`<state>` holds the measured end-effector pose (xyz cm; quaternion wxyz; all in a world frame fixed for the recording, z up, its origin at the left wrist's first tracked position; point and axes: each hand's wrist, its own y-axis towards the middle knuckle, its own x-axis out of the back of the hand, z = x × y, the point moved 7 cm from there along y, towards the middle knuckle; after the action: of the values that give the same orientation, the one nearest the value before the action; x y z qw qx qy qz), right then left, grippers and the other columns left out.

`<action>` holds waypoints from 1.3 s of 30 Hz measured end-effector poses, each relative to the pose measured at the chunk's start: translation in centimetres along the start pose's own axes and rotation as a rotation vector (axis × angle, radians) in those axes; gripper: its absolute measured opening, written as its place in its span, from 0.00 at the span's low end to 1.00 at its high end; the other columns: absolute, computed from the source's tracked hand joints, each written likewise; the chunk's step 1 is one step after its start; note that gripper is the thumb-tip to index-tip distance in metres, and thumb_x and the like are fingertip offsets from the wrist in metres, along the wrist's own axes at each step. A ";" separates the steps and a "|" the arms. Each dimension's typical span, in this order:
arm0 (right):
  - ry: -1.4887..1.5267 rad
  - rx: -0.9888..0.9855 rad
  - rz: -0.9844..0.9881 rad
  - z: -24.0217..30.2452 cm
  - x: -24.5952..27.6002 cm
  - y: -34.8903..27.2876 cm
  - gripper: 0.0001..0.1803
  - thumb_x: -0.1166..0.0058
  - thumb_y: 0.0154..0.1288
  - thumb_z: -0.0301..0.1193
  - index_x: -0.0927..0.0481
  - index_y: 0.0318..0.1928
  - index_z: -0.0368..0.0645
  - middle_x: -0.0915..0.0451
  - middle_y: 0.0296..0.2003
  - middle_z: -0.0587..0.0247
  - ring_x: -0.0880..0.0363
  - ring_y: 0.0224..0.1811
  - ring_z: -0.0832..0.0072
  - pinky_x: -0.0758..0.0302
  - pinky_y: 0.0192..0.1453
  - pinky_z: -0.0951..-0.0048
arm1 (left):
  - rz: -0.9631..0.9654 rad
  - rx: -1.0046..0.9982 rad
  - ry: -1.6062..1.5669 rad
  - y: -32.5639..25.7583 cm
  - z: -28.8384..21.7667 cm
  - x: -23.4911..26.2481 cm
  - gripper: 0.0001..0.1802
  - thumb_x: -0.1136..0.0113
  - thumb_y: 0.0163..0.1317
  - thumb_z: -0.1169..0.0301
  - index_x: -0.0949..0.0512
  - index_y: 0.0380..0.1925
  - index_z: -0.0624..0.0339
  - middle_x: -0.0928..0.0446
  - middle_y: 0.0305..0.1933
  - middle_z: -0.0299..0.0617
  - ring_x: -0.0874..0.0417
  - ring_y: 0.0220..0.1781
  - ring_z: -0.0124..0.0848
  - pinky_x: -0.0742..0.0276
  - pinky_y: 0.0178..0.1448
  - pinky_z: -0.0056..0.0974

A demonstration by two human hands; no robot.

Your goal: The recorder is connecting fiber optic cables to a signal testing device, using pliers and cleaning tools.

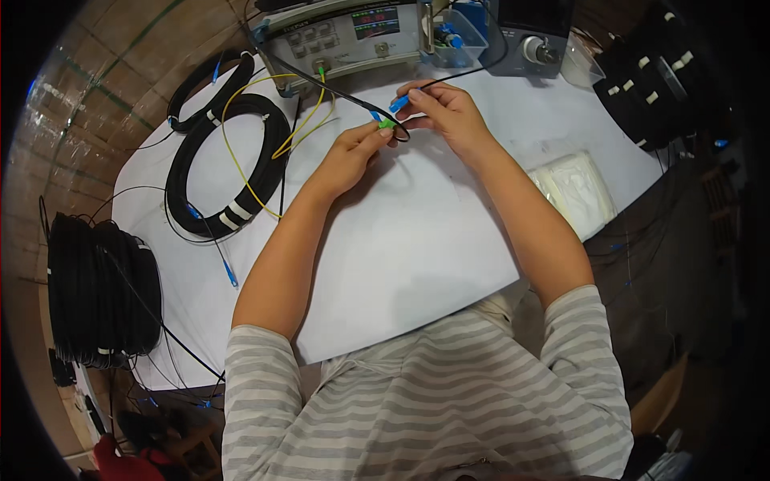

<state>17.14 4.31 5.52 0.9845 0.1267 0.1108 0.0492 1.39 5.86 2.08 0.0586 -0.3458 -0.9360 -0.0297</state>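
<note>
Head view: left hand (353,152) pinched shut on a green connector (387,124), right hand (445,112) pinched on a blue connector (399,103), both held just above the white worktop (417,240) before the grey test meter (345,36). Likely mating the two ends; next calls for fine alignment, tips facing.

This looks like a workshop where people test cables. A grey test box (346,36) with buttons and a small screen sits on a white table (401,240). Black cable coils (228,160) lie around, and more hang nearby (100,293).
</note>
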 end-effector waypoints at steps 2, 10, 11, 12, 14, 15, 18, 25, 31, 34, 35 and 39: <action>0.031 0.023 0.034 0.4 -1.0 -0.1 0.13 0.49 0.73 0.33 0.20 0.49 0.38 0.17 0.39 0.62 0.17 0.42 0.75 0.18 0.47 0.72 | -0.002 -0.017 0.008 -0.3 -0.2 -0.1 0.18 0.52 0.72 0.60 0.19 0.49 0.56 0.24 0.37 0.29 0.38 0.27 0.17 0.41 0.31 0.24; -0.343 0.132 -0.051 0.9 -0.1 -1.1 0.13 0.40 0.67 0.34 0.18 0.43 0.36 0.18 0.33 0.66 0.20 0.37 0.81 0.24 0.45 0.79 | -0.008 -0.035 0.033 -0.5 0.1 -0.5 0.17 0.50 0.73 0.59 0.19 0.48 0.56 0.25 0.35 0.28 0.37 0.28 0.18 0.40 0.34 0.26; -0.388 0.160 -0.088 1.2 -0.1 -1.1 0.12 0.38 0.66 0.34 0.18 0.40 0.36 0.18 0.32 0.67 0.22 0.36 0.83 0.25 0.42 0.81 | -0.007 -0.023 0.037 -0.5 0.2 -0.5 0.16 0.49 0.72 0.59 0.18 0.47 0.56 0.25 0.35 0.28 0.36 0.30 0.19 0.37 0.37 0.27; -0.388 0.160 -0.090 1.3 -0.1 -1.1 0.12 0.38 0.66 0.34 0.18 0.40 0.36 0.18 0.32 0.67 0.22 0.36 0.83 0.25 0.42 0.81 | -0.006 -0.022 0.038 -0.5 0.4 -0.5 0.16 0.49 0.72 0.59 0.18 0.47 0.56 0.25 0.35 0.28 0.36 0.30 0.19 0.37 0.37 0.27; -0.458 0.187 -0.108 1.8 -0.3 -1.1 0.13 0.37 0.65 0.35 0.19 0.36 0.36 0.20 0.29 0.68 0.24 0.32 0.84 0.28 0.37 0.81 | -0.064 -0.112 0.133 -0.4 0.0 -0.3 0.17 0.48 0.72 0.59 0.19 0.48 0.58 0.26 0.35 0.32 0.33 0.34 0.23 0.35 0.42 0.30; -0.457 0.186 -0.109 1.5 -0.5 -1.1 0.13 0.37 0.65 0.35 0.19 0.36 0.36 0.20 0.29 0.68 0.24 0.32 0.84 0.28 0.37 0.81 | -0.063 -0.111 0.132 -0.4 0.2 -0.3 0.17 0.48 0.72 0.59 0.19 0.48 0.58 0.26 0.35 0.32 0.33 0.34 0.23 0.35 0.42 0.30; -0.381 0.186 -0.170 0.8 -0.1 -1.0 0.14 0.36 0.65 0.36 0.20 0.33 0.36 0.21 0.26 0.69 0.27 0.29 0.85 0.30 0.34 0.80 | -0.073 -0.198 0.252 -0.3 -0.5 -0.6 0.17 0.47 0.72 0.59 0.19 0.49 0.59 0.28 0.35 0.35 0.31 0.38 0.27 0.34 0.46 0.33; -0.256 0.122 -0.159 -0.4 -0.6 -0.9 0.13 0.38 0.67 0.34 0.20 0.35 0.35 0.20 0.26 0.67 0.25 0.28 0.84 0.28 0.34 0.81 | -0.122 -0.252 0.333 -0.5 -0.9 -0.4 0.15 0.48 0.72 0.62 0.20 0.49 0.61 0.29 0.34 0.39 0.30 0.38 0.31 0.33 0.47 0.33; -0.234 0.124 -0.100 -0.6 -1.3 -1.0 0.11 0.39 0.68 0.32 0.22 0.35 0.36 0.20 0.27 0.68 0.24 0.29 0.85 0.28 0.33 0.81 | -0.127 -0.299 0.292 -0.5 -0.8 -0.4 0.14 0.49 0.72 0.63 0.21 0.46 0.62 0.29 0.34 0.40 0.30 0.38 0.32 0.33 0.47 0.34; -0.272 0.083 -0.091 -1.1 -1.5 -1.0 0.11 0.39 0.67 0.33 0.22 0.34 0.37 0.20 0.27 0.70 0.25 0.28 0.86 0.29 0.33 0.82 | -0.123 -0.301 0.295 -0.7 -1.0 -0.5 0.13 0.48 0.72 0.64 0.21 0.43 0.63 0.30 0.33 0.39 0.30 0.37 0.32 0.33 0.46 0.34; -0.297 0.057 -0.099 -1.3 -1.4 -1.0 0.11 0.38 0.67 0.33 0.22 0.33 0.38 0.21 0.26 0.71 0.26 0.28 0.86 0.30 0.33 0.82 | -0.133 -0.286 0.291 -0.8 -1.1 -0.5 0.13 0.48 0.72 0.64 0.21 0.41 0.63 0.31 0.32 0.39 0.31 0.37 0.32 0.34 0.46 0.35; -0.326 0.091 -0.114 -0.8 -1.4 -1.0 0.13 0.36 0.65 0.35 0.22 0.30 0.38 0.20 0.24 0.69 0.25 0.27 0.85 0.32 0.30 0.81 | -0.129 -0.307 0.321 -0.6 -0.8 -0.3 0.13 0.48 0.72 0.64 0.22 0.39 0.65 0.32 0.31 0.38 0.32 0.37 0.31 0.34 0.45 0.35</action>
<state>15.63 3.33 4.76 0.9838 0.1711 -0.0413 -0.0328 1.33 5.13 2.81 0.1517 -0.2810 -0.9193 -0.2299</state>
